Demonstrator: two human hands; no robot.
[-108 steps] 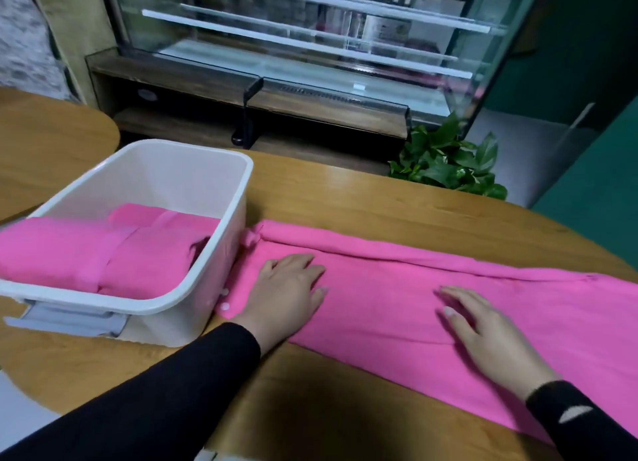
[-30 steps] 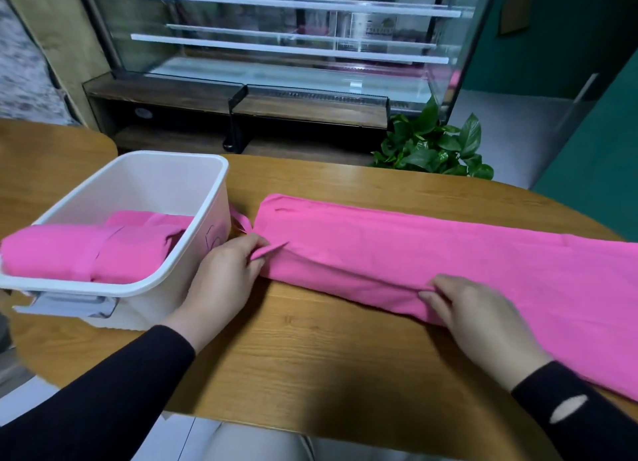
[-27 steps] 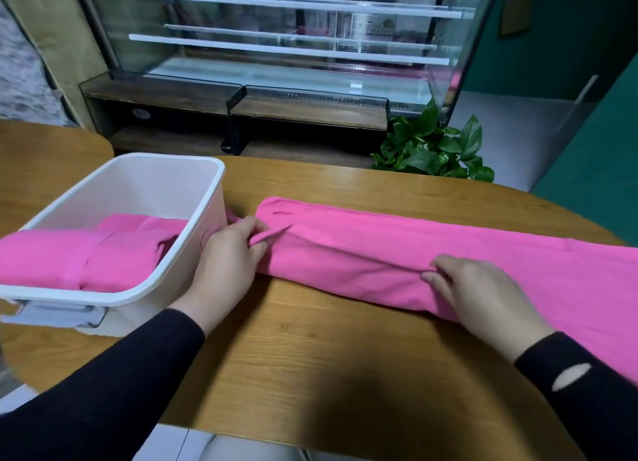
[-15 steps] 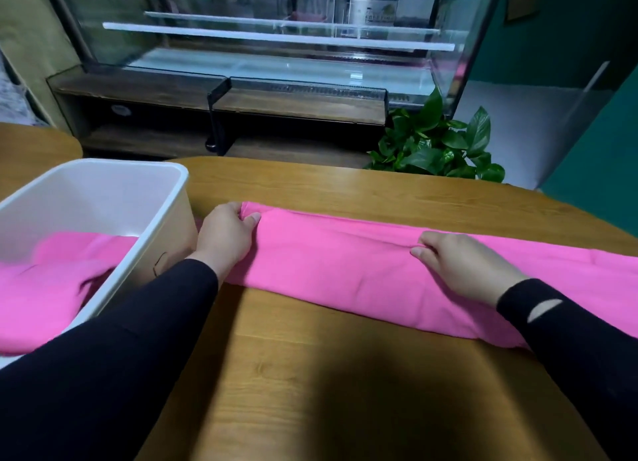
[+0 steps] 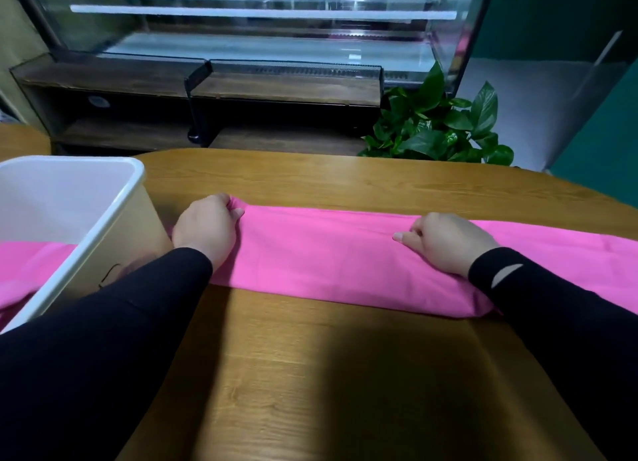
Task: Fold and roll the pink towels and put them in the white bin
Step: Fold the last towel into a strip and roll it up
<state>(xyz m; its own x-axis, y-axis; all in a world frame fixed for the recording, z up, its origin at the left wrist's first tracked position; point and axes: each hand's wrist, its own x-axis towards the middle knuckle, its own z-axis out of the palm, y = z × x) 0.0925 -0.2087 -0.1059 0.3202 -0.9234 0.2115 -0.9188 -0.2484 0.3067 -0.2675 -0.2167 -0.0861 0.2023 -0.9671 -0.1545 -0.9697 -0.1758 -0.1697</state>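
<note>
Across the middle of the wooden counter lies a pink towel, folded into a long narrow band that runs from beside the white bin off past the right edge of view. At its left end, the left hand is curled closed over the cloth, fingers wrapped round the far corner and thumb pressed on top, so it grips the towel's end just beside the bin's wall. Farther right, the right hand rests on top of the band with its fingers bent and bunched, tips pinching a small ridge of fabric near the far edge; it is mostly closed on the towel. Both arms wear black sleeves. The bin stands at the left of the counter, and more pink towel fabric shows inside it, low against the near side. Beyond the counter stand a glass display case and a green leafy plant.
</note>
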